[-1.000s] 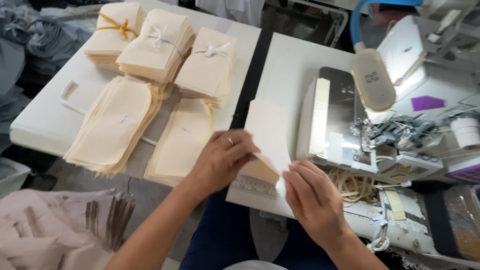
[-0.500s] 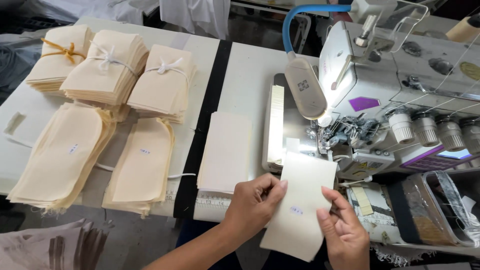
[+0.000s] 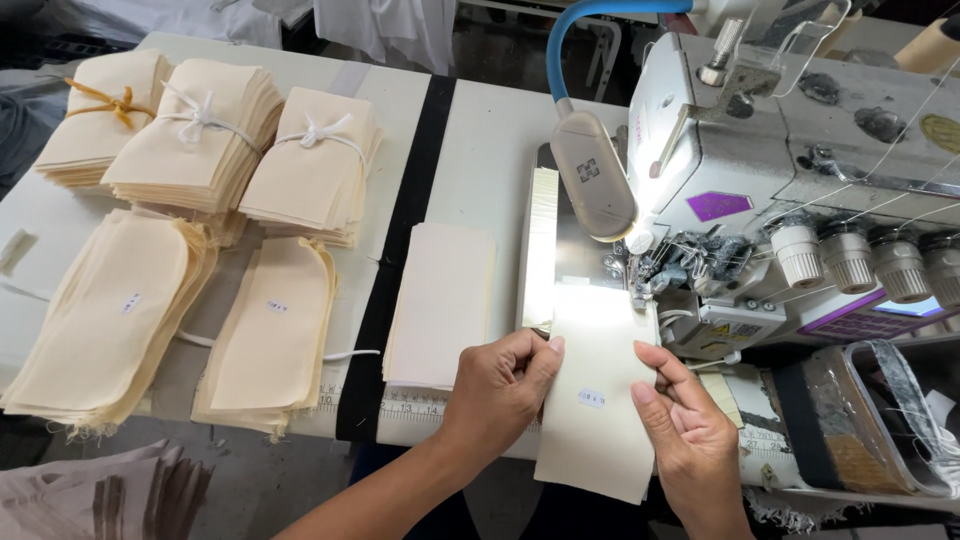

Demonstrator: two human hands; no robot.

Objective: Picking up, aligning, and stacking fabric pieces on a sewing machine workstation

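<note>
Head cam: both hands had the cream fabric piece pinched by its edges, left hand at its 9 o'clock side, right hand at 3 o'clock. Its top edge sat right at the sewing machine presser area, 12 o'clock. A flat cream stack lay just left.

Three tied bundles of cream fabric pieces sit at the back: one bound with a yellow band, two with white ties. Two loose stacks of rounded cream pieces lie in front of them. One rectangular stack lies beside the one sewing machine. Two hands hold one single cream piece. One lamp head shines.
</note>
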